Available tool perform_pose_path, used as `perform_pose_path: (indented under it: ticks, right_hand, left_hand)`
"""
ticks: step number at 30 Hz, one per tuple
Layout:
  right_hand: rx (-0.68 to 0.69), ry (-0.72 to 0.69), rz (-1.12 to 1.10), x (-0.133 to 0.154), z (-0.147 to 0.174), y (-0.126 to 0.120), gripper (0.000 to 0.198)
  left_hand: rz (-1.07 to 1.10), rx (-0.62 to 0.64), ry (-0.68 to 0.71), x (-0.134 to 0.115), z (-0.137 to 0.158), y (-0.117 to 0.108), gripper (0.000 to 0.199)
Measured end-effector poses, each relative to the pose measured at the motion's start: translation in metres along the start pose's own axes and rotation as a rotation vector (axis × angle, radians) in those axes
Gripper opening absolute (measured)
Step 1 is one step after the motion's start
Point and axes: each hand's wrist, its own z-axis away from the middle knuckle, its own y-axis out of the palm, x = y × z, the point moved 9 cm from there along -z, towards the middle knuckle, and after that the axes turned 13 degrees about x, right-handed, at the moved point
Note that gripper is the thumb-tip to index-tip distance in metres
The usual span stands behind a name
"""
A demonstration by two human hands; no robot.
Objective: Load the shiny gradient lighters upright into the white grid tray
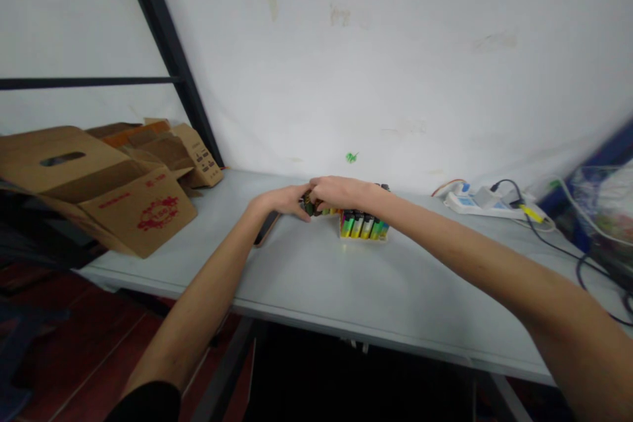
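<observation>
A clear tray [363,237] of upright lighters [360,224] in green, yellow and white, with black tops, stands on the table under my right forearm. Just left of it, my left hand [284,200] curls around a small cluster of dark, green and yellow pieces [310,204] that look like lighters. Reaching across from the right, my right hand [339,191] has its fingers bent down onto the same cluster. Its fingertips are closed, and what they pinch is partly hidden. Beside my left wrist lies a dark phone-like slab [267,229], partly covered.
Open cardboard boxes [143,208] sit on the table's left end. At the right are a white power strip [487,204] with plugs, loose black cables [554,244] and a plastic bag [610,201]. A white wall [316,79] closes off the back of the grey table [316,277].
</observation>
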Motion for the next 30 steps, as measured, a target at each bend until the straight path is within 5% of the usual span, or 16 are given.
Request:
perform_pose_path:
  ticks: [6, 10, 16, 20, 25, 30]
  right_hand:
    - [-0.208, -0.006, -0.082, -0.022, 0.056, -0.029, 0.025]
    - [-0.216, 0.042, -0.167, -0.026, 0.108, -0.022, 0.021]
    - [-0.377, 0.259, -0.313, -0.05, 0.196, 0.028, 0.03]
    - [-0.48, 0.446, -0.387, -0.09, 0.233, 0.084, 0.039]
    - [-0.533, 0.569, -0.419, -0.128, 0.247, 0.148, 0.037]
    - [-0.526, 0.587, -0.426, -0.134, 0.252, 0.163, 0.036]
  left_hand:
    - [-0.014, -0.003, 0.039, -0.007, 0.004, 0.0, 0.106]
    - [-0.029, -0.017, 0.012, -0.012, 0.005, 0.001, 0.115]
    - [-0.053, -0.168, -0.063, -0.027, 0.002, -0.009, 0.12]
    - [-0.118, -0.253, -0.072, -0.038, -0.003, -0.012, 0.1]
    - [-0.101, -0.245, -0.056, -0.04, -0.009, -0.012, 0.069]
    - [-0.069, -0.259, -0.059, -0.028, -0.009, -0.018, 0.07]
